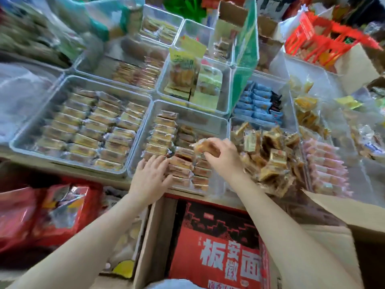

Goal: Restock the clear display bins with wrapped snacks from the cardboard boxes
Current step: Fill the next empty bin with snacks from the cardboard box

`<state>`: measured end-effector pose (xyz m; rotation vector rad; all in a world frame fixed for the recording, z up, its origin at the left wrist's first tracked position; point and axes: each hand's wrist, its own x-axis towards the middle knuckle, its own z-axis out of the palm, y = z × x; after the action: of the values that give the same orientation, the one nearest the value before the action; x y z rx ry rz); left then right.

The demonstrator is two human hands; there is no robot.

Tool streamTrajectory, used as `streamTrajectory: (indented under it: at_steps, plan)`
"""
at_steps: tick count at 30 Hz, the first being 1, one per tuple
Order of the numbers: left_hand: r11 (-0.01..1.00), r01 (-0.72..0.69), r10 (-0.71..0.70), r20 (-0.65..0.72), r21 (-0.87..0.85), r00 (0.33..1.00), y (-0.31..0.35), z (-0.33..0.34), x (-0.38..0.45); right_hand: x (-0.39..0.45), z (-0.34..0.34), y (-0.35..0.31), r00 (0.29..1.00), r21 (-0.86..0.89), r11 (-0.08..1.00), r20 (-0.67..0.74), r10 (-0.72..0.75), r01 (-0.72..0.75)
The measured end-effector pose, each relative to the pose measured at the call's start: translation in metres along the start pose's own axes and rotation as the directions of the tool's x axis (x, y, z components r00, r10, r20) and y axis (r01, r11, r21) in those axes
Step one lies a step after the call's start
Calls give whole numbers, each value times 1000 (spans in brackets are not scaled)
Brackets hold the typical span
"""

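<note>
Clear-wrapped snack (205, 147) pinched in right grip (224, 155); left grip (151, 175) flat.

Single head-worn view — forward and down, close over the clear bins (188, 119).

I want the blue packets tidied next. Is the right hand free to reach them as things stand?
Probably not yet: the right hand grips a wrapped snack. The path to the blue packets looks open, across a heap of brown snacks.
</note>
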<state>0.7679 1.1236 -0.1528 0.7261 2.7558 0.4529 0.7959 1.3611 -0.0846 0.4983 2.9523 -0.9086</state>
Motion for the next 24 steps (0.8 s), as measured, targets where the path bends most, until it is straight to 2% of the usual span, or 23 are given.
streamTrajectory:
  at_steps: [3, 5, 8, 10, 14, 20, 22, 24]
  plan:
    - [998, -31, 32, -27, 45, 999, -5, 8, 0, 44, 34, -5, 1000, -231, 973, 14, 16, -12]
    - [998, -35, 39, -56, 56, 998, -6, 12, 1, 67, 56, -7, 991, -316, 949, 119, 53, -13]
    - [999, -35, 38, -59, 41, 998, -8, 15, 3, 82, 81, -15, 937, -221, 973, 322, 139, -69]
    - [999, -35, 36, -56, 20, 998, -8, 16, 4, 81, 87, -18, 920, -184, 976, 349, 179, -120]
    - [998, -37, 39, -39, 42, 999, -8, 18, 6, 55, 93, -17, 938, -385, 922, 330, 101, 36]
    - [997, -16, 14, 32, 73, 999, -6, 9, 3, 16, 81, -21, 921, -443, 879, 388, 9, 177]
    - [998, 7, -10, 54, 59, 998, -4, 5, 2, 0, 59, -22, 923, -363, 912, 382, -42, 192]
    - [999, 30, -32, 49, 42, 998, 0, 3, 1, -22, 26, -23, 929, -183, 974, 365, -56, 130]
